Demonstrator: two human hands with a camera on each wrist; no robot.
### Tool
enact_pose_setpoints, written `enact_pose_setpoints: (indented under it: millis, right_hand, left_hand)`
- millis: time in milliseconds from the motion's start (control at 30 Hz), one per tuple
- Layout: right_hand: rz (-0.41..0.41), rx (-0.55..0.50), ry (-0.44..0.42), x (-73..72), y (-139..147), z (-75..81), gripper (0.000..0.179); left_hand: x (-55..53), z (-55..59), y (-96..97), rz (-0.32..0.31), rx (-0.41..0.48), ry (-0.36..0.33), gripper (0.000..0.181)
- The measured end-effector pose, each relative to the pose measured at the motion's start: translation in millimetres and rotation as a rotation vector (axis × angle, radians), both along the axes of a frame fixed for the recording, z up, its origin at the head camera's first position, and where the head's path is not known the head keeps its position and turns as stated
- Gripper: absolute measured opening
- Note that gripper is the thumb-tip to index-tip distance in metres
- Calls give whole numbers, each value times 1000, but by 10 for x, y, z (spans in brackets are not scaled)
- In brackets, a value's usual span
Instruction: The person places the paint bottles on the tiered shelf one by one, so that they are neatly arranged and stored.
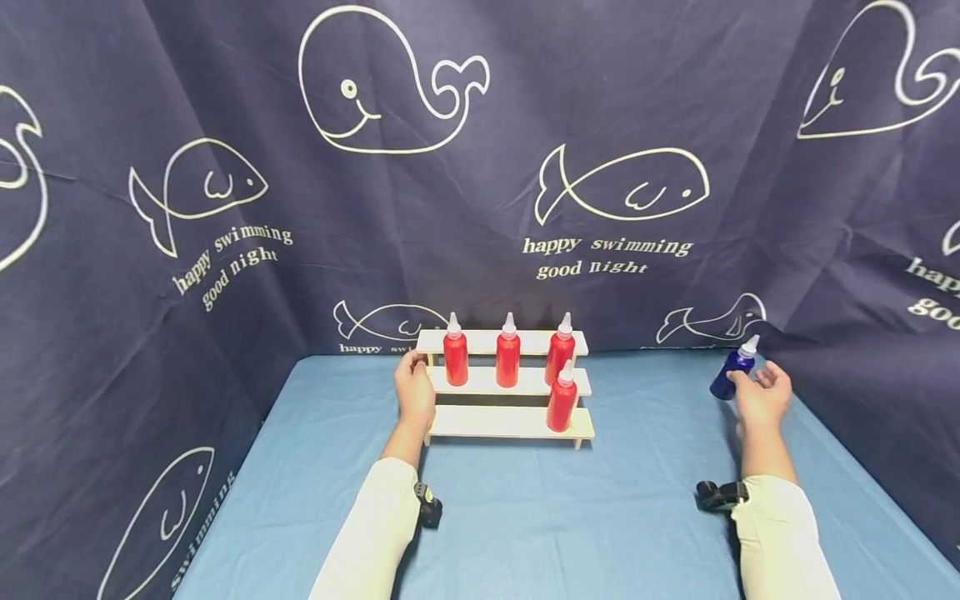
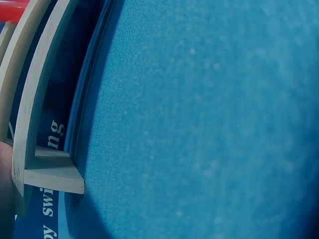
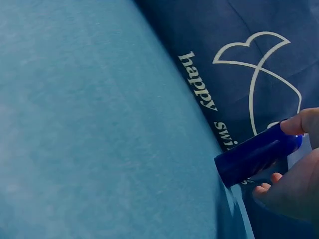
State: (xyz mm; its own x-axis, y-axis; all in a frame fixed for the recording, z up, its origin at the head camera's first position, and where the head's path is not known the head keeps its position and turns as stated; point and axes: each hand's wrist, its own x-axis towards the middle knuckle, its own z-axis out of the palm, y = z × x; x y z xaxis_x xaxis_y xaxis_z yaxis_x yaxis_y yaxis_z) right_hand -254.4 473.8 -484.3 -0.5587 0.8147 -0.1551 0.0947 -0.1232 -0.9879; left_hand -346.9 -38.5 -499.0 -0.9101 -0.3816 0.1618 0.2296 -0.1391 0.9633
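In the head view, my right hand (image 1: 761, 400) pinches a blue squeeze bottle (image 1: 726, 379) with a clear pointed cap at the table's far right. The bottle (image 3: 254, 154) leans; whether its base touches the cloth I cannot tell. My left hand (image 1: 415, 392) holds the left end of a three-step wooden rack (image 1: 495, 422), its fingertips near the top step. Three red squeeze bottles (image 1: 507, 360) stand on the middle step. Another red squeeze bottle (image 1: 561, 406) stands at the right of the lowest step. In the left wrist view, only a sliver of hand shows beside the rack (image 2: 30, 99).
Light blue cloth (image 1: 570, 517) covers the table. A dark blue curtain (image 1: 480, 208) with white whale and fish outlines rises behind and at both sides, close to the bottle in my right hand.
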Motion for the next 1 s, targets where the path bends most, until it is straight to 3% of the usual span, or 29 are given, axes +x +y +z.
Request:
enact_pose_setpoints:
  millis: [167, 367, 633, 1000]
  right_hand:
    - [48, 1, -41, -11, 33, 18, 79]
    - [65, -81, -20, -8, 58, 3, 77]
    - [67, -11, -18, 3, 8, -40, 56]
    - [55, 2, -21, 5, -10, -47, 56]
  left_hand:
    - [-2, 4, 9, -3, 3, 8, 24]
    - [5, -3, 17, -2, -1, -5, 23]
    - [19, 14, 16, 4, 4, -11, 24]
    - [17, 27, 15, 6, 1, -18, 23]
